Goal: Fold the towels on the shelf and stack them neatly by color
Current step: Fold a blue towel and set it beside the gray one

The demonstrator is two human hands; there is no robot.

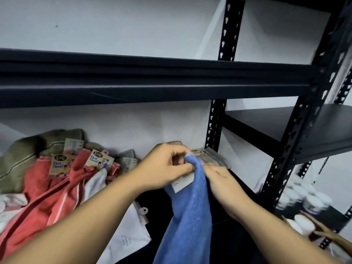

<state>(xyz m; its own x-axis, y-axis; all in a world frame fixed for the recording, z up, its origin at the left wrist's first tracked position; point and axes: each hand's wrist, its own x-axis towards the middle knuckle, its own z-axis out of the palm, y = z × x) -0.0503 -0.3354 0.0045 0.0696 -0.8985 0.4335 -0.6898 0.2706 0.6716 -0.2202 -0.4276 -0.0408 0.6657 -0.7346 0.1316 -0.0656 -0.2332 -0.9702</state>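
Blue towel (190, 216) hangs bunched in front of the shelf (243, 185), its top end held up between both hands, the rest trailing down past the shelf's front edge to the bottom of the view. A white paper tag (182, 184) shows at its upper left side, just under the left hand.

Left hand (167, 166): fingers curled, thumb & fingertips pinching the towel's top corner. Right hand (221, 178): touching the towel's right side just below the top; its fingers are hidden behind the cloth, so can't tell how they grip.

Just behind the hands, toward the shelf's back right corner by the upright post (215, 126), lies a flat folded grey-ish towel (213, 159) w/ a printed label on top.

Left half of the shelf: loose heap. Red towels (57, 191) spread crumpled toward the front left, two "Face Towel" card labels (99, 161) lying on them. Olive-green towel (24, 155) piled at the back left against the wall. A bit of grey towel (127, 155) at the back, between the red heap & the left hand. White towel (129, 237) lies near the front edge, under the left forearm, w/ a pink hang tab on it.

Upper shelf board (152, 82) runs across above. Right of the frame, a lower board holds blurred white-capped bottles (304, 199).
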